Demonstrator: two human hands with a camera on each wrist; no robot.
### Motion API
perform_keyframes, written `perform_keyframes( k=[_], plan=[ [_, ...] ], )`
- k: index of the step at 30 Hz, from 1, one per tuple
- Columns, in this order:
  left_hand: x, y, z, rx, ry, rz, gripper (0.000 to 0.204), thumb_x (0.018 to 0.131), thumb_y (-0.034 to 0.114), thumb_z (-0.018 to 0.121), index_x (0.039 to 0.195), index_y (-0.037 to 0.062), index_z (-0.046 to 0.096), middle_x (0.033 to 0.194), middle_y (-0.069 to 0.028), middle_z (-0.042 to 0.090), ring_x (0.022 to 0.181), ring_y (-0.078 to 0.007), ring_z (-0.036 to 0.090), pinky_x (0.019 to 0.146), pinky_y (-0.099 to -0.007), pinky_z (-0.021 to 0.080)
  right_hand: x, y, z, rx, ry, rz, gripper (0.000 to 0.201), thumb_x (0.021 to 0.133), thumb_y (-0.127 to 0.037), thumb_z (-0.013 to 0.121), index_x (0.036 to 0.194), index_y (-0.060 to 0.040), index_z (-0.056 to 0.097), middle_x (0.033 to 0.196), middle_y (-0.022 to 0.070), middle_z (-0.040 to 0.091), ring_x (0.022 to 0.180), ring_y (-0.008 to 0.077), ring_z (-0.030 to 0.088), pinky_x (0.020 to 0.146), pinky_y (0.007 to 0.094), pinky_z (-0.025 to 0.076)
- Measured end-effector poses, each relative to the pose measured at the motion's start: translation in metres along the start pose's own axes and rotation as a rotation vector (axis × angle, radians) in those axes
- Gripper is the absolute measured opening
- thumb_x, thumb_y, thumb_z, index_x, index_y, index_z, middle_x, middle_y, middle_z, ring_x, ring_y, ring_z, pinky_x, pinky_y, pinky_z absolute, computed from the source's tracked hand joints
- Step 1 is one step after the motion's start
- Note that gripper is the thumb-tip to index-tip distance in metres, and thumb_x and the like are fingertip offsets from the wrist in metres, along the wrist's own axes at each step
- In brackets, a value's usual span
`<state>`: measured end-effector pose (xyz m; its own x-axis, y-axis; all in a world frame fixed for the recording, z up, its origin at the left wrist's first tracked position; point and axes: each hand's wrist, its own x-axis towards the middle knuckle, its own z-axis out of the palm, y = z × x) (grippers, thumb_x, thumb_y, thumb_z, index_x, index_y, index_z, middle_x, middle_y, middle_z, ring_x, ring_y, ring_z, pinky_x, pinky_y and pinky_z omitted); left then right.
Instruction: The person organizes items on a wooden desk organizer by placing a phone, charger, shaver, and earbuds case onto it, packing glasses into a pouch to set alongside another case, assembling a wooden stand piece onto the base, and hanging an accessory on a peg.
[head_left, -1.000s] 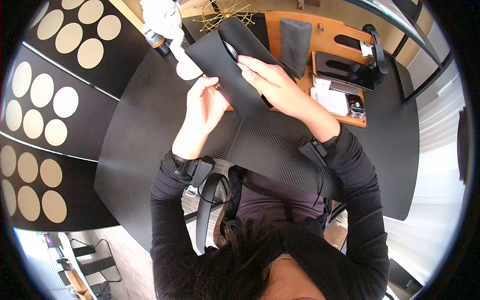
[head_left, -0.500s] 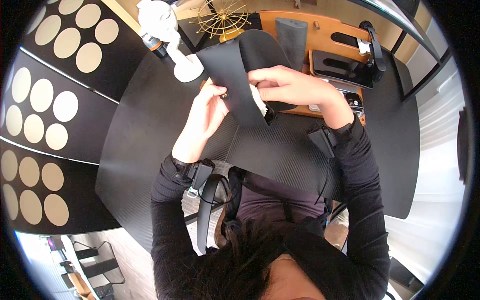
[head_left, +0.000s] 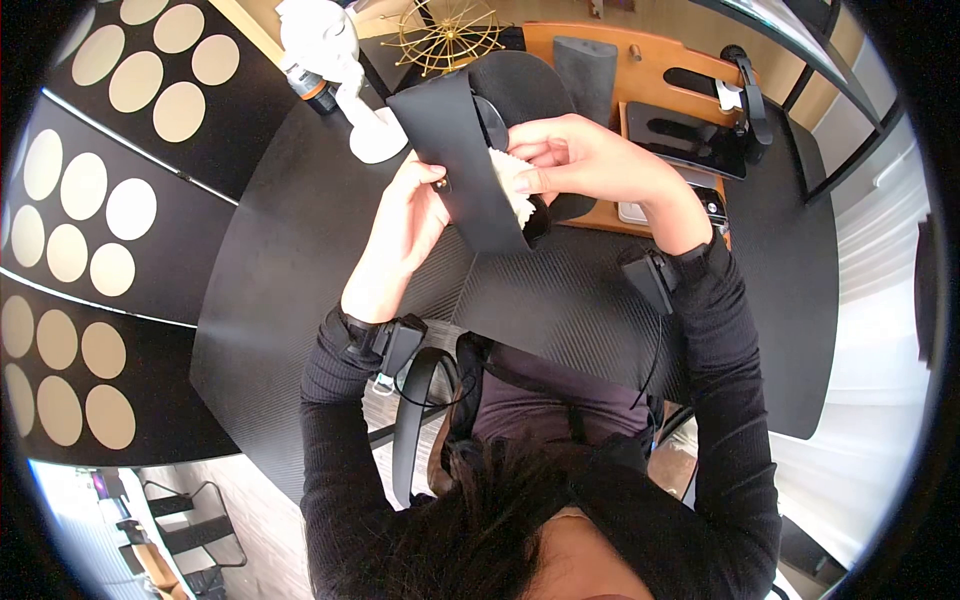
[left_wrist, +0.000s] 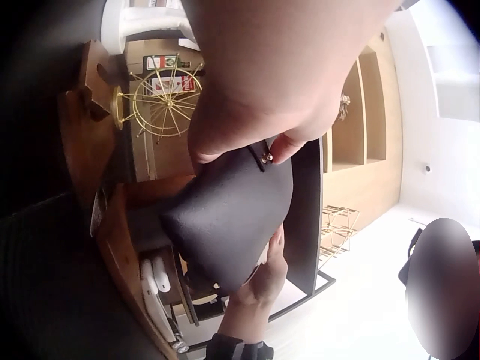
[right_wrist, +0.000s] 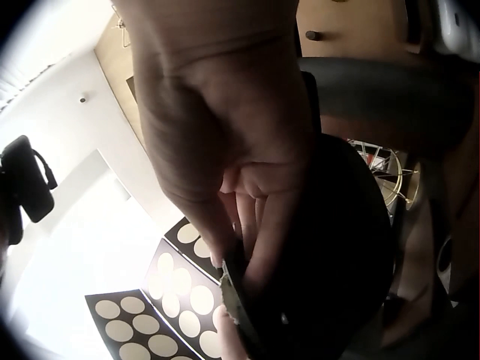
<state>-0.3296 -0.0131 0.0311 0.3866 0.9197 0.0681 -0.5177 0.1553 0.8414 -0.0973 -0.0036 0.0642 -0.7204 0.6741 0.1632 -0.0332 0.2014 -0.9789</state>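
Note:
In the head view, a black case [head_left: 452, 150] with a rounded flap is held up over the desk. My left hand [head_left: 400, 225] grips its left edge, thumb beside a small metal snap [head_left: 442, 184]. At the opening, my right hand [head_left: 600, 165] pinches a cream, jagged-edged cloth [head_left: 512, 182]; a dark shiny piece [head_left: 490, 122] shows above it. The left wrist view has the case [left_wrist: 232, 210] below my left hand [left_wrist: 262, 82], with my right hand [left_wrist: 261, 283] at its far side. Shadow darkens my right hand [right_wrist: 232, 127] in the right wrist view.
Behind the case are a white mannequin head stand [head_left: 375, 138], a gold wire wheel [head_left: 447, 38] and a wooden organizer [head_left: 668, 60] bearing a grey case [head_left: 585, 78] and a phone [head_left: 680, 140]. Panels with pale discs [head_left: 85, 185] stand left of the black desk [head_left: 290, 260].
The case has tilted and its flap has swung out to the right. My right hand has shifted rightward, and the cream cloth, hidden in the earliest frame, now shows at the opening.

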Motion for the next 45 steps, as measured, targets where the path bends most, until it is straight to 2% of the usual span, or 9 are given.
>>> perform_keyframes(
  k=[11, 15, 18, 21, 23, 27, 31, 32, 45],
  plan=[
    [-0.009, -0.012, 0.006, -0.099, -0.143, 0.04, 0.041, 0.09, 0.0, 0.053, 0.129, 0.0005, 0.042, 0.123, -0.011, 0.052, 0.113, -0.0207, 0.054, 0.097, -0.0359, 0.046, 0.019, 0.019, 0.036, 0.034, 0.357, -0.298, 0.019, 0.075, 0.004, 0.059, 0.094, 0.0043, 0.056, 0.079, 0.0049, 0.065, 0.075, 0.0076, 0.061, 0.066, 0.0239, 0.049],
    [-0.005, -0.01, 0.011, 0.104, -0.008, 0.032, 0.042, 0.087, -0.001, 0.056, 0.127, 0.0, 0.044, 0.119, -0.0097, 0.055, 0.107, -0.019, 0.057, 0.093, -0.0335, 0.049, 0.008, 0.004, 0.032, -0.659, 0.442, -0.29, 0.028, 0.075, -0.011, 0.066, 0.101, -0.0008, 0.059, 0.08, 0.0166, 0.063, 0.07, 0.0259, 0.065, 0.062, 0.0332, 0.05],
    [-0.008, 0.002, 0.025, 0.129, 0.072, 0.065, 0.043, 0.087, 0.008, 0.06, 0.126, -0.0018, 0.046, 0.115, -0.0116, 0.059, 0.103, -0.0193, 0.06, 0.09, -0.0345, 0.051, -0.008, -0.029, 0.03, -0.666, 0.61, -0.282, 0.033, 0.074, -0.02, 0.073, 0.101, -0.0036, 0.063, 0.074, 0.0088, 0.061, 0.063, 0.0199, 0.06, 0.06, 0.0319, 0.049],
    [-0.005, 0.005, 0.017, 0.022, 0.076, 0.052, 0.045, 0.087, 0.014, 0.06, 0.127, -0.0023, 0.045, 0.114, -0.0126, 0.059, 0.102, -0.0217, 0.061, 0.089, -0.0354, 0.052, -0.015, -0.046, 0.013, -0.849, 0.759, -0.618, 0.024, 0.078, -0.017, 0.072, 0.098, -0.0046, 0.066, 0.078, 0.0057, 0.061, 0.07, 0.0154, 0.058, 0.065, 0.028, 0.047],
    [0.0, 0.001, -0.004, -0.082, 0.021, 0.031, 0.039, 0.089, 0.015, 0.056, 0.124, -0.0016, 0.047, 0.112, -0.0139, 0.06, 0.101, -0.0223, 0.062, 0.088, -0.0367, 0.053, -0.019, -0.042, -0.001, -0.843, 0.729, -0.619, 0.028, 0.079, -0.017, 0.071, 0.105, -0.0071, 0.065, 0.09, 0.0045, 0.061, 0.076, 0.0133, 0.057, 0.068, 0.0276, 0.046],
    [-0.005, 0.002, 0.017, -0.136, -0.075, -0.012, 0.043, 0.088, 0.017, 0.06, 0.125, -0.0006, 0.045, 0.112, -0.0113, 0.058, 0.1, -0.02, 0.062, 0.085, -0.0337, 0.055, -0.02, -0.038, 0.014, -0.556, 0.215, -0.456, 0.04, 0.08, -0.02, 0.073, 0.116, -0.0092, 0.061, 0.109, 0.0039, 0.054, 0.082, 0.0118, 0.058, 0.069, 0.0275, 0.05],
    [-0.02, -0.003, 0.025, 0.256, 0.035, 0.118, 0.044, 0.09, 0.021, 0.059, 0.126, -0.0004, 0.044, 0.115, -0.0118, 0.057, 0.101, -0.0182, 0.061, 0.083, -0.0323, 0.055, -0.006, -0.024, 0.026, -0.482, 0.241, -0.468, 0.027, 0.08, -0.014, 0.071, 0.105, -0.0061, 0.066, 0.098, 0.0044, 0.056, 0.069, 0.012, 0.057, 0.062, 0.0258, 0.048],
    [-0.009, -0.004, 0.006, 0.037, -0.041, -0.126, 0.048, 0.091, 0.022, 0.059, 0.13, 0.0012, 0.041, 0.116, -0.0112, 0.056, 0.102, -0.0174, 0.061, 0.084, -0.031, 0.054, -0.004, -0.021, 0.026, -0.489, 0.295, -0.491, 0.022, 0.08, -0.012, 0.07, 0.101, -0.0047, 0.067, 0.092, 0.0046, 0.057, 0.065, 0.0127, 0.056, 0.059, 0.0255, 0.047],
    [-0.019, -0.003, 0.029, 0.184, -0.13, 0.008, 0.084, 0.072, 0.009, 0.047, 0.146, 0.0168, 0.01, 0.141, -0.0137, 0.031, 0.131, -0.0261, 0.035, 0.107, -0.041, 0.034, -0.004, -0.012, 0.025, -0.78, 0.386, -0.238, 0.016, 0.079, -0.016, 0.065, 0.075, -0.0026, 0.058, 0.079, 0.0088, 0.054, 0.072, 0.0263, 0.058, 0.063, 0.0371, 0.045]
  ],
)
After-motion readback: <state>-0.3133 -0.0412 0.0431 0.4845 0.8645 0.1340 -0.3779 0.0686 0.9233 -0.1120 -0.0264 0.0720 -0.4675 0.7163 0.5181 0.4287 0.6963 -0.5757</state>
